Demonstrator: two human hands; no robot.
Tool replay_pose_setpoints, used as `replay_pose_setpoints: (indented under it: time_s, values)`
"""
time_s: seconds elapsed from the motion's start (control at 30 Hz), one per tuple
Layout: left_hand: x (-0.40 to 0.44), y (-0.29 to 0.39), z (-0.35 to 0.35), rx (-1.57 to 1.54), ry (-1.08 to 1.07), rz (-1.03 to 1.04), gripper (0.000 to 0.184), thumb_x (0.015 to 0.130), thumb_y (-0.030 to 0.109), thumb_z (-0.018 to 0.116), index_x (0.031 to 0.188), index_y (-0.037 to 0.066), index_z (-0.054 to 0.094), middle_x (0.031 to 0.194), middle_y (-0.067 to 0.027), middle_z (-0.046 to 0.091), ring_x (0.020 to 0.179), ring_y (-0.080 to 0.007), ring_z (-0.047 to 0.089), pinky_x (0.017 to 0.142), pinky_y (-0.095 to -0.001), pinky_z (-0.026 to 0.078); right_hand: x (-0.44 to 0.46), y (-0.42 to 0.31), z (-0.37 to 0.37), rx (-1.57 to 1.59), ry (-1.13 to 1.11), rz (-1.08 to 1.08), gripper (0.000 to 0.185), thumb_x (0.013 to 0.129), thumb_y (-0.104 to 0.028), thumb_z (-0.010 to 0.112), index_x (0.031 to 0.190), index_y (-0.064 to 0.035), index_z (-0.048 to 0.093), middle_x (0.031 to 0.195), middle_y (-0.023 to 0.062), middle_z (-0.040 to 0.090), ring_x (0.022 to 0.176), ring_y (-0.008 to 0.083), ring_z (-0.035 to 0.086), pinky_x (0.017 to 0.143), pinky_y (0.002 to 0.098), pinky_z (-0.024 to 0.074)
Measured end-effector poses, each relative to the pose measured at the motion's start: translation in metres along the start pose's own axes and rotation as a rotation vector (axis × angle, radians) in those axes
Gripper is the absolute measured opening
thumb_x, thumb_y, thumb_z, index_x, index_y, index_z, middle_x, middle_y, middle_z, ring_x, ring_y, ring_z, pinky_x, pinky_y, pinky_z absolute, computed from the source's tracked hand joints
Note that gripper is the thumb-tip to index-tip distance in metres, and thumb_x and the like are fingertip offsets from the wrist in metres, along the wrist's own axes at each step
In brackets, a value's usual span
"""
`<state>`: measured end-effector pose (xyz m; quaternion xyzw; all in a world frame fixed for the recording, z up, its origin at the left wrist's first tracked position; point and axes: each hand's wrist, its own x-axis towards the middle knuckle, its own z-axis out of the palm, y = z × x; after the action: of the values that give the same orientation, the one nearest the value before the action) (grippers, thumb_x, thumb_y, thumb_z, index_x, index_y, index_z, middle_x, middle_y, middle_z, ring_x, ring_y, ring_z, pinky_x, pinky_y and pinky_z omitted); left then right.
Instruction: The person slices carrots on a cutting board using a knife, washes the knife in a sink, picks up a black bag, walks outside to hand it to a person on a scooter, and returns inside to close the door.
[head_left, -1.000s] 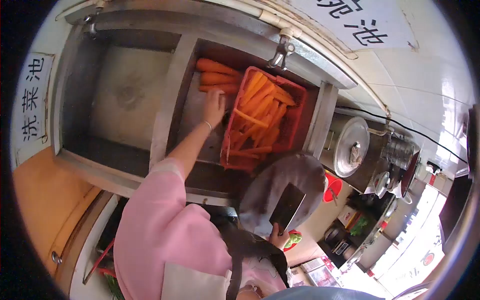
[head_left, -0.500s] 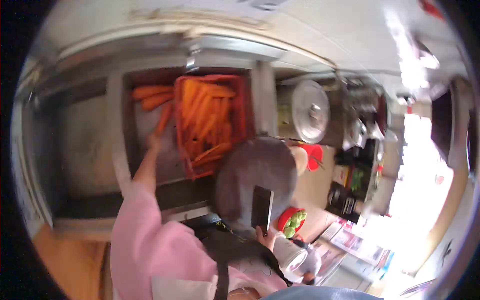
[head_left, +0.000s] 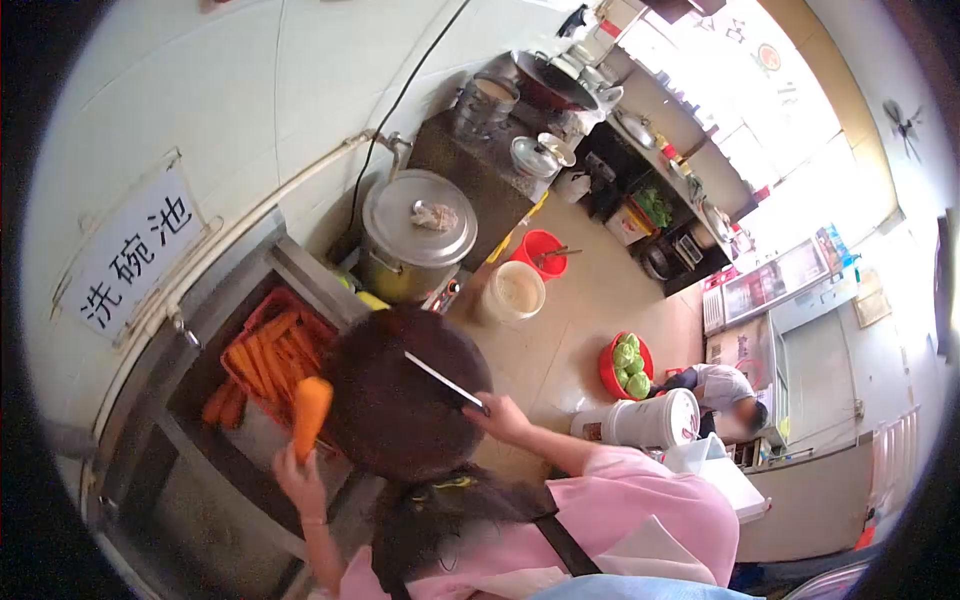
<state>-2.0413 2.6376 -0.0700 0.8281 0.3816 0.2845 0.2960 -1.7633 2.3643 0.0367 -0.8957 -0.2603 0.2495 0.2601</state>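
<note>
My left hand (head_left: 298, 482) grips a thick orange carrot (head_left: 312, 412) by its lower end, holding it up at the left edge of a round dark chopping block (head_left: 395, 425). In my right hand (head_left: 503, 416) is the handle of a cleaver (head_left: 440, 378), its blade seen nearly edge-on above the block. Beyond the carrot, a red plastic basket (head_left: 322, 330) full of carrots (head_left: 268, 358) sits in the metal sink (head_left: 240, 492). A few loose carrots (head_left: 226, 404) lie in the sink beside the basket.
A large lidded pot (head_left: 415, 235) stands past the block. On the floor are a white bucket (head_left: 513, 293), a red bucket (head_left: 543, 256), a red basin (head_left: 610, 372) of green vegetables and a white barrel (head_left: 650, 420). Another person (head_left: 725, 385) is bent low at the right.
My left hand has risen out of the sink with a carrot and come to the block. My right hand still holds the cleaver, its blade now turned edge-on. The view has swung right.
</note>
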Motion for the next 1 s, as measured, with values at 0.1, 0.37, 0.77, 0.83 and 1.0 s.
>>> replay_pose_setpoints:
  time_s: [0.1, 0.37, 0.77, 0.83, 1.0]
  values:
    - [0.014, 0.065, 0.029, 0.007, -0.25, 0.173, 0.036, 0.08, 0.027, 0.068, 0.107, 0.005, 0.062, 0.1, -0.0149, 0.056, 0.096, -0.0362, 0.053, 0.081, -0.0448, 0.043, 0.015, 0.016, -0.023, -0.077, 0.047, -0.015, 0.039, 0.086, -0.041, 0.065, 0.081, -0.0017, 0.066, 0.062, 0.0177, 0.059, 0.054, 0.0259, 0.055, 0.056, 0.0428, 0.0463]
    - [-0.022, 0.082, 0.085, 0.053, -0.386, 0.221, 0.031, 0.076, 0.029, 0.071, 0.101, 0.013, 0.066, 0.088, -0.0031, 0.052, 0.092, -0.0236, 0.052, 0.08, -0.0386, 0.039, 0.05, 0.041, -0.061, -0.413, -0.131, -0.394, 0.023, 0.084, -0.037, 0.066, 0.09, -0.0141, 0.068, 0.071, 0.0149, 0.065, 0.067, 0.0357, 0.064, 0.062, 0.0459, 0.0513]
    - [-0.019, 0.093, 0.082, 0.087, -0.447, 0.127, 0.031, 0.073, 0.028, 0.075, 0.101, 0.015, 0.069, 0.091, -0.0021, 0.054, 0.094, -0.0217, 0.053, 0.083, -0.0377, 0.039, 0.075, 0.028, -0.033, -0.607, -0.358, -0.735, 0.023, 0.088, -0.038, 0.061, 0.091, -0.0152, 0.065, 0.072, 0.0094, 0.066, 0.068, 0.0305, 0.065, 0.06, 0.0432, 0.0518]
    - [-0.018, 0.091, 0.082, 0.078, -0.453, 0.123, 0.032, 0.073, 0.027, 0.075, 0.102, 0.014, 0.068, 0.09, -0.0025, 0.053, 0.093, -0.0223, 0.052, 0.084, -0.0381, 0.04, 0.076, 0.025, -0.03, -0.637, -0.361, -0.722, 0.021, 0.088, -0.036, 0.061, 0.091, -0.0155, 0.065, 0.072, 0.0093, 0.066, 0.067, 0.0308, 0.065, 0.06, 0.0434, 0.0516]
    - [-0.018, 0.084, 0.086, 0.05, -0.427, 0.148, 0.03, 0.073, 0.028, 0.075, 0.1, 0.015, 0.069, 0.089, -0.0023, 0.054, 0.092, -0.0212, 0.053, 0.082, -0.037, 0.039, 0.08, 0.03, -0.026, -0.616, -0.393, -0.722, 0.02, 0.088, -0.034, 0.061, 0.092, -0.0154, 0.065, 0.073, 0.0098, 0.066, 0.067, 0.0309, 0.065, 0.06, 0.0435, 0.0515]
